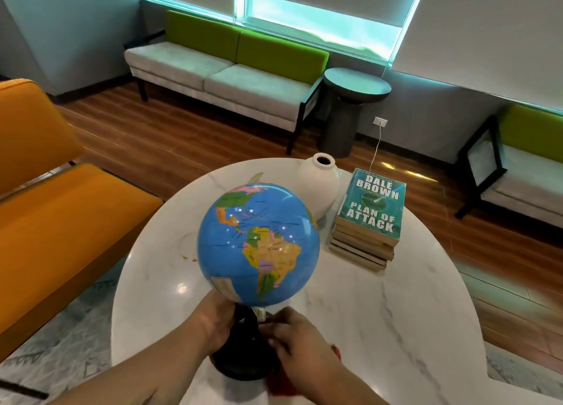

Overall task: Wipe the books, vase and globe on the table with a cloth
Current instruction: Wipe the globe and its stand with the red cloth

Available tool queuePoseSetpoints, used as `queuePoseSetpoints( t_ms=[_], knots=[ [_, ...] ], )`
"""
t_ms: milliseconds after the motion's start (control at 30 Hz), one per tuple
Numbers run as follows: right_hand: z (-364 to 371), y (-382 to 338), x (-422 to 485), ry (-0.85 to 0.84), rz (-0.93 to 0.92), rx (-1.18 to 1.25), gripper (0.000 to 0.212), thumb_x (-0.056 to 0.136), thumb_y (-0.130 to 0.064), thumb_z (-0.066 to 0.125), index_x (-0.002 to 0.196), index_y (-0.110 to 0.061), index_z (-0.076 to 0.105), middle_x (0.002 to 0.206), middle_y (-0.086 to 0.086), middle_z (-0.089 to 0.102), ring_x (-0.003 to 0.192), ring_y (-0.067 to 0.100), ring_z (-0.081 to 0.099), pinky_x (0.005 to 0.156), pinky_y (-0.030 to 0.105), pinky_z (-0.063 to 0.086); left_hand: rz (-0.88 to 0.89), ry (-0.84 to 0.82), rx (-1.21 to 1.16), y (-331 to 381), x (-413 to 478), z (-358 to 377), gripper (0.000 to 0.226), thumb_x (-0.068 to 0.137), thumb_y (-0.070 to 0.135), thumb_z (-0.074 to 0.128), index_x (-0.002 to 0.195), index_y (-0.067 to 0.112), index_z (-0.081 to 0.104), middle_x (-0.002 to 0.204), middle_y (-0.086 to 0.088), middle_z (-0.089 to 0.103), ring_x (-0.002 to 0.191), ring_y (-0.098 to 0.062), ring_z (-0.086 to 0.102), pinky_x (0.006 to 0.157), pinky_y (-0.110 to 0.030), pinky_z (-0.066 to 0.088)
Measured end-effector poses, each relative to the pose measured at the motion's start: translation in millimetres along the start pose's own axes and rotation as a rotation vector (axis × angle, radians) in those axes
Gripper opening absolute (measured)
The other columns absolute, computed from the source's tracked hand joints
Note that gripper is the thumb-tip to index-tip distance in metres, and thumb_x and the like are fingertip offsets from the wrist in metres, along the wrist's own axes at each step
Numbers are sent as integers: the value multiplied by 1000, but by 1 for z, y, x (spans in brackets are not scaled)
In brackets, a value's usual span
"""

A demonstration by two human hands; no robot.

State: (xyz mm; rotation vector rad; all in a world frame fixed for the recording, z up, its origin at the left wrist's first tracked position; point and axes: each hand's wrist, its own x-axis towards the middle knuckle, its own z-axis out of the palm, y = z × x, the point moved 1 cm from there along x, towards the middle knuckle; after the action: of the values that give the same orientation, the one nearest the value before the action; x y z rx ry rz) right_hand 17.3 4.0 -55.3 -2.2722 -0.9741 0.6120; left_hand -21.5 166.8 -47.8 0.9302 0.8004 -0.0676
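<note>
Spotted one globe [259, 240], one vase [320, 185], one book stack [370, 218]. Gripping globe with left hand [213, 319], clutching one red cloth [280, 385] in right hand [301, 343].

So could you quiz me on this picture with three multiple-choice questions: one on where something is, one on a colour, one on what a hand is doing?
1. Where is the white vase relative to the stack of books?
A) on top of it
B) just left of it
C) in front of it

2. What colour is the cloth in the right hand?
A) red
B) yellow
C) white

3. What is the left hand doing?
A) lying flat
B) lifting the vase
C) gripping the black stand of the globe

Answers:
1 B, the vase stands by the stack's left edge.
2 A, red fabric shows beneath that hand.
3 C, its fingers wrap the stand below the globe.
</note>
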Motion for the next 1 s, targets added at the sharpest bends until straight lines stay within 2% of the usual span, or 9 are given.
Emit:
queuePoseSetpoints(
  t_ms=[133,333,433,567,667,733,800,900,1000],
  knots=[
    [-7,13,6,39,128,-54,31,88,-26,49,110,-26,70,106,-3,53,101,18,58,91,28,45,36,23,-18,-1,2,-1,16,79,13,65,69,17,76,75,-14,62,68,-25,53,59,-33,43],
    [5,0,8,-33,-5,-99,32,90,-28,47,114,-23,67,115,3,52,107,20,49,95,25,41,86,-29,-59,-10,11,-2,31,92,-6,43,69,9,57,43,-2,56,33,-9,50,33,-14,38],
    [-5,11,14,-16,95,-156,35,85,-33,45,111,-28,68,109,0,52,101,21,56,89,27,46,169,-73,-64,-11,11,-2,17,84,3,62,74,14,71,66,-2,71,53,-12,64,47,-19,50],
    [1,-8,16,51,-6,-17,34,88,-30,44,107,-16,70,101,-9,55,91,0,55,90,19,44,123,-97,-27,-11,16,-6,29,95,8,49,80,13,73,72,-7,70,54,-16,64,50,-23,51],
    [6,-2,10,-29,-43,-139,30,92,-24,48,117,-22,65,112,2,53,102,17,52,92,26,43,79,-58,-97,-15,19,-15,27,96,2,41,85,13,63,61,-1,67,50,-10,60,52,-22,48],
    [-4,8,11,-33,60,-186,31,89,-23,50,114,-23,67,114,5,53,105,24,55,91,31,46,100,-54,-117,-15,17,-19,11,84,7,58,90,15,63,67,2,72,64,-13,62,65,-27,45],
    [-10,7,17,44,81,-118,34,86,-13,49,113,-18,69,117,6,55,106,25,57,94,29,46,123,-79,-90,-13,16,-17,26,67,11,62,93,14,66,78,-1,74,77,-21,61,70,-31,45],
    [-8,-17,21,43,25,9,44,81,-12,42,118,-14,67,127,4,56,115,20,54,100,14,36,110,-139,-42,-9,10,-10,13,80,8,62,87,8,74,85,-15,73,67,-23,68,56,-29,56],
    [7,-14,16,-51,-24,-50,41,89,-26,43,126,-23,61,124,3,56,113,21,53,100,23,40,61,-160,-91,-11,13,-10,39,92,6,46,68,9,77,70,-16,68,50,-21,65,44,-26,52]
  ],
)
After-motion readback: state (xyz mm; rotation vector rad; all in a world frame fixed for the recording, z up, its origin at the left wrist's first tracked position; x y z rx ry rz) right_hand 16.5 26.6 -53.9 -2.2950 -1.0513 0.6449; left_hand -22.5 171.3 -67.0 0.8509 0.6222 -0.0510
